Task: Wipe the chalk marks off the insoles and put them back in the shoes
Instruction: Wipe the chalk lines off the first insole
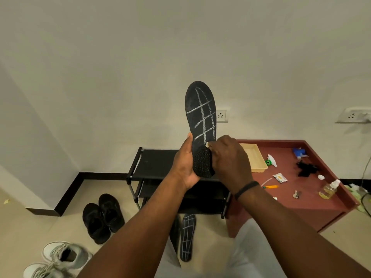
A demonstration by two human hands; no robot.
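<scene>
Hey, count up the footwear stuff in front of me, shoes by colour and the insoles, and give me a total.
Black shoes: 2
Grey-white shoes: 2
Chalk-marked insoles: 2, one held up, one on the floor
Total: 6

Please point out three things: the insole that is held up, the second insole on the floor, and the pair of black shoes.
held insole (201, 109), head view, on its chalked middle.
floor insole (187, 237), head view, on its chalked middle.
black shoes (96, 222), head view, on the left shoe's upper.
</scene>
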